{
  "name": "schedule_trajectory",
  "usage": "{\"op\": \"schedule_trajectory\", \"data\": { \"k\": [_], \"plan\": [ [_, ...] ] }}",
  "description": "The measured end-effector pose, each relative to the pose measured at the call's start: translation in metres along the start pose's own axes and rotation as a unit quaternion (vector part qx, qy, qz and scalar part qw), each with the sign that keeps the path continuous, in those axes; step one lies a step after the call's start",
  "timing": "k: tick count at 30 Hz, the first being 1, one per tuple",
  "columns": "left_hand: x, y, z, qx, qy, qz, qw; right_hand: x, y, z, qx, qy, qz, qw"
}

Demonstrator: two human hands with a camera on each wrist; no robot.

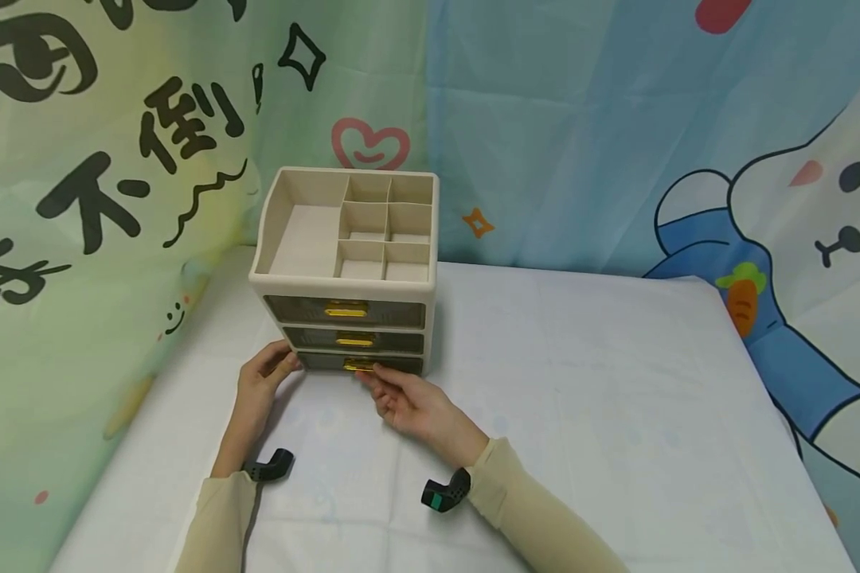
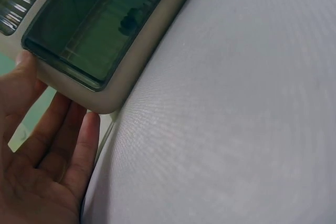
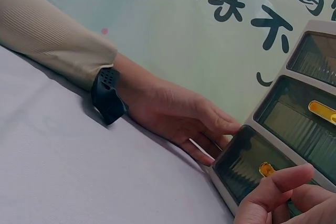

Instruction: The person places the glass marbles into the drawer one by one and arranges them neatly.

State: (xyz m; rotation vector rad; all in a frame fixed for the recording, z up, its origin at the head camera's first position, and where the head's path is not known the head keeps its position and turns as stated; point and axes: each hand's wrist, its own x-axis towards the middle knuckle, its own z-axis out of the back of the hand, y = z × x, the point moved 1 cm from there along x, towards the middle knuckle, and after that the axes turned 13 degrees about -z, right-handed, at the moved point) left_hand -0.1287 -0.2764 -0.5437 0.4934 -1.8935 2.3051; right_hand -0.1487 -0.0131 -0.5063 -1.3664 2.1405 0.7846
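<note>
A cream desktop drawer organizer (image 1: 340, 285) stands upright on the white-covered table, its three dark see-through drawers facing me. At its lower left front corner, my left hand (image 1: 260, 386) holds the frame, thumb on the front edge and fingers around the side. My right hand (image 1: 419, 410) is at the bottom drawer (image 1: 322, 361), thumb and forefinger pinching its gold handle (image 3: 266, 169). All three drawers sit closed in the frame. Through the bottom drawer's front (image 2: 79, 35), the left wrist view shows small dark shapes.
Open compartments (image 1: 364, 220) divide the organizer's top. The white cloth (image 1: 580, 414) covers the table around it. Printed curtains (image 1: 545, 127) hang behind and at the left. Each wrist wears a black camera band (image 1: 271, 465).
</note>
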Motion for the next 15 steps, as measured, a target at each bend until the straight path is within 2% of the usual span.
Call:
{"op": "schedule_trajectory", "data": {
  "k": [10, 15],
  "plan": [
    [-0.0006, 0.0032, -0.0001, 0.009, 0.001, 0.007, 0.9999, 0.0012, 0.0042, -0.0014, 0.002, -0.01, 0.002, 1.0],
    [0.0, -0.0001, -0.0006, 0.007, 0.002, 0.002, 1.0, 0.0003, 0.0035, 0.0047, -0.027, -0.012, 0.015, 0.999]
  ]
}}
